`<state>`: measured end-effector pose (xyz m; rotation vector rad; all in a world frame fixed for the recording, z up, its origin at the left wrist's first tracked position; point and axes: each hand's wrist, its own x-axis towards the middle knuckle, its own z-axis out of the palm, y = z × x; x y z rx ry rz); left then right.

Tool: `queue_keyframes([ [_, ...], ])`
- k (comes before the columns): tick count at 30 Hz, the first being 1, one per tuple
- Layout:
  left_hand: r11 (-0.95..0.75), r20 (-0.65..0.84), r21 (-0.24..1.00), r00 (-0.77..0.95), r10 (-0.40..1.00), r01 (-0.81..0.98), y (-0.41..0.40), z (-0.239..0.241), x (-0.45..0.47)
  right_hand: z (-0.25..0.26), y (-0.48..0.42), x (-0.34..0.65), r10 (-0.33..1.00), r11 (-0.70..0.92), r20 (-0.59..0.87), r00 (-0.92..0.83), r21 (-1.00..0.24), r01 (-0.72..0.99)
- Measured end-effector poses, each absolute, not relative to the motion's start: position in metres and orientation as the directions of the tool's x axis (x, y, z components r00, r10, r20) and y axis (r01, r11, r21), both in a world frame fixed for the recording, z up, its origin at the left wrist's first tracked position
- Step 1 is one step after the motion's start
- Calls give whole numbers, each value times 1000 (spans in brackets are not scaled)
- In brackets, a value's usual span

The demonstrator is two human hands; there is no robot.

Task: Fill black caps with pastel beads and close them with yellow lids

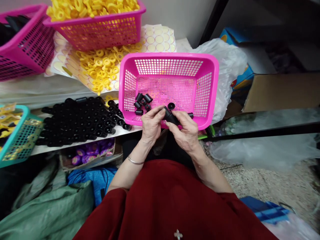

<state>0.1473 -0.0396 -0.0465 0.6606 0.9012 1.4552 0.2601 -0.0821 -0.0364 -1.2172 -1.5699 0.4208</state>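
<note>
Black cylinders (75,121) are crowding the counter (42,149) left of the pink basket (215,90), which is sitting by the front edge, bare mesh showing around loose black pieces (148,98) inside. Above its near side, left hand (152,123) and right hand (185,128) are pinching a black tube (171,116) between closed fingers.

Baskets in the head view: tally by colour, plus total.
Pink: 3 (middle basket, yellow-filled basket, far-left basket)
Teal: 1 (lower-left basket)
Total: 4
Left out: green strip by the middle basket's near right corner, too hidden to identify.
</note>
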Motion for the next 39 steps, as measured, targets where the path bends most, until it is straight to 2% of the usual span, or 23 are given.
queue_keyframes([
  [5, -140, 108, 948, -123, 987, -286, -53, -45, 150, -41, -80, 262, 838, 406, 531, 129, -764, 502],
  [11, -284, 279, 957, -82, 957, -65, -67, -42, 146, -52, -79, 261, 805, 496, 592, 46, -713, 495],
  [13, -269, 262, 963, -160, 952, -24, -74, -44, 137, -54, -78, 260, 827, 519, 560, -46, -730, 444],
  [16, -249, 248, 967, -415, 875, 53, -87, -54, 109, -58, -72, 262, 836, 534, 533, -133, -735, 418],
  [18, -256, 316, 949, -562, 764, 185, -95, -68, 83, -61, -66, 267, 846, 498, 526, -83, -726, 475],
  [20, -195, 374, 922, -630, 681, 336, -101, -87, 56, -65, -58, 273, 864, 424, 504, -7, -719, 550],
  [24, -12, 431, 822, -607, 668, 570, -102, -130, 19, -60, -44, 280, 932, 251, 363, 9, -663, 706],
  [27, 27, 494, 713, -529, 691, 701, -95, -148, 11, -45, -38, 275, 981, 172, 168, -95, -533, 828],
  [29, 22, 544, 648, -482, 687, 762, -89, -153, 10, -32, -35, 268, 982, 185, 61, -176, -420, 889],
  [33, 49, 554, 590, -448, 702, 806, -76, -153, 10, -13, -32, 256, 966, 224, -72, -247, -238, 945],
  [39, 134, 473, 630, -515, 715, 765, -71, -153, 9, -14, -13, 256, 941, 229, -218, -258, -148, 962],
])
